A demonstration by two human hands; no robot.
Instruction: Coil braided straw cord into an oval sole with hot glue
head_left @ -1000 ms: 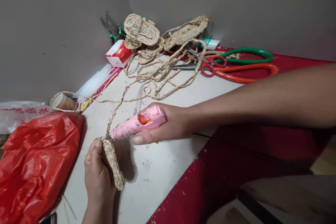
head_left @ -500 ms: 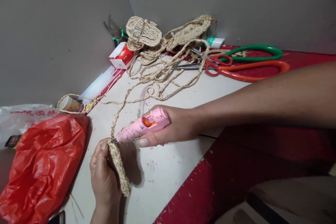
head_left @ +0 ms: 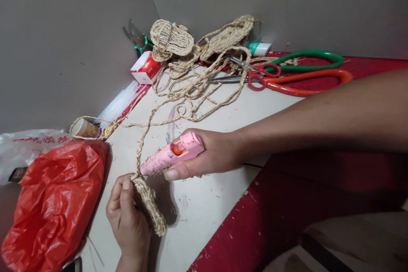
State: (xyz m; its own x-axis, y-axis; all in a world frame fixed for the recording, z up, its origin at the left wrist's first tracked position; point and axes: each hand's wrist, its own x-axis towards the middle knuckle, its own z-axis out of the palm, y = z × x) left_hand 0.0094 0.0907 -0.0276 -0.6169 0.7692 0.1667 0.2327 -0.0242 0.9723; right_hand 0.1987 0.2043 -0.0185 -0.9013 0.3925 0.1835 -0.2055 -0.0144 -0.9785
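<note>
Pinches the straw-coloured braided coil with the left hand above a white board and wraps the right hand around a pink glue gun close to the coil. Has, left of the coil, a red bag, contents hidden, and, beyond the coil, a tipped paper cup, a carton and grey walls.

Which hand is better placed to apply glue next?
Likely the right hand: it holds the pink glue gun, pointed toward the rope, while the left hand grips the rope bundle.
</note>
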